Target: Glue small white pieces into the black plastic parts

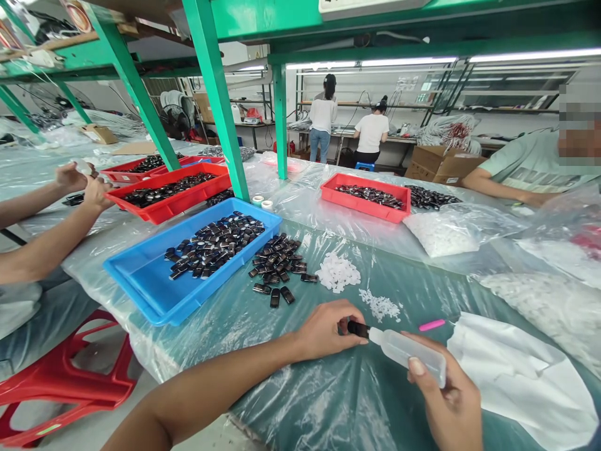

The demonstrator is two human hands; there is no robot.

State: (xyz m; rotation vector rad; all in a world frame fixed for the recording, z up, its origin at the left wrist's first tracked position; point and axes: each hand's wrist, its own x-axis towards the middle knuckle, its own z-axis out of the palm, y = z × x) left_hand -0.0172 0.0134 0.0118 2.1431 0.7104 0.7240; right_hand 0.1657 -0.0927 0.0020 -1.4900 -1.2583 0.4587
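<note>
Between thumb and fingers, my left hand (328, 329) pinches a small black plastic case (357, 329) just above the plastic-covered table. My right hand (446, 388) is wrapped round a translucent squeeze bottle (410, 352), tilted so its nozzle points left. The nozzle end meets the black case; whether anything comes out is too small to tell. Beyond my left hand lies a pile of similar black cases (277, 260). White flat pieces (338, 273) and smaller white bits (380, 305) are heaped near it.
A blue tray (141, 282) holds many black cases. Red trays (159, 210) stand behind it, another red tray (399, 215) farther right. A pink-handled tool (432, 325) and white cloth (521, 376) lie at right. A co-worker's hands (89, 181) are at left; green posts (220, 100) rise behind.
</note>
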